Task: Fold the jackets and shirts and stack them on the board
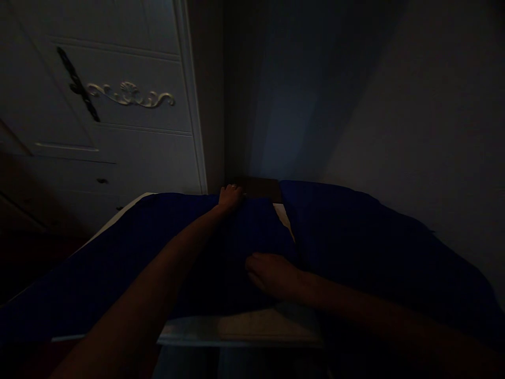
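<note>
A dark blue cloth lies spread over a pale-topped surface in dim light. At its far edge, my left hand has its fingers bent over the rim of the cloth, with a ring on one finger; the fingertips are hidden. Closer to me, my right hand rests low on the same cloth, its fingers curled together and seemingly pinching the fabric. To the right is another stretch of blue cloth. A narrow gap between the two shows a light strip.
A white cabinet with carved trim and a dark handle stands at the left. Behind the cloth are a dark brown block or panel and a grey wall. The pale front edge of the surface runs near me.
</note>
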The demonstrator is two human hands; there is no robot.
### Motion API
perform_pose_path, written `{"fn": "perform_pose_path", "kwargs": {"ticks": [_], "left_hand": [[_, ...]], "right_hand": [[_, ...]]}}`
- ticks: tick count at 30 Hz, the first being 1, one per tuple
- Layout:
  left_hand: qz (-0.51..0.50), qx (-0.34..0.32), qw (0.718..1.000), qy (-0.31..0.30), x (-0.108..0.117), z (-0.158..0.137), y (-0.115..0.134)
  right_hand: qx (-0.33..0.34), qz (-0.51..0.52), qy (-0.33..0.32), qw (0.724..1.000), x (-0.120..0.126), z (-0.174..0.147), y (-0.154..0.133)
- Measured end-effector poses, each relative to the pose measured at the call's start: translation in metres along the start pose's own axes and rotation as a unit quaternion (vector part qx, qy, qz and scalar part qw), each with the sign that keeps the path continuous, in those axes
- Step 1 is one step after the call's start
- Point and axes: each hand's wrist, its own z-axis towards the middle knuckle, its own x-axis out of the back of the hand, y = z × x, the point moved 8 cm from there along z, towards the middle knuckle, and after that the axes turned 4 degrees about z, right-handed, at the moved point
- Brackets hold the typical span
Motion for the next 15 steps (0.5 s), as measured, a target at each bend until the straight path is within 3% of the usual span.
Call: {"fn": "perform_pose_path", "kwargs": {"ticks": [5, 8, 11, 13, 15], "left_hand": [[-0.005, -0.069, 0.997, 0.032, 0.033, -0.018, 0.002], [-0.026, -0.120, 0.992, -0.013, 0.040, -0.039, 0.000], [-0.055, -0.069, 0.992, -0.089, 0.035, -0.061, -0.027], [-0.062, -0.003, 0.993, -0.100, 0.039, -0.077, -0.058], [-0.065, 0.051, 0.993, -0.087, 0.050, -0.095, -0.092]], "right_hand": [[0.032, -0.038, 0.144, 0.988, 0.038, 0.002, 0.011], [-0.017, -0.041, 0.185, 0.982, 0.045, 0.015, 0.046], [-0.112, -0.002, 0.111, 0.987, 0.022, 0.032, 0.093], [-0.158, 0.027, 0.049, 0.986, 0.001, 0.039, 0.115], [-0.181, 0.035, 0.027, 0.982, -0.011, 0.041, 0.125]]}}
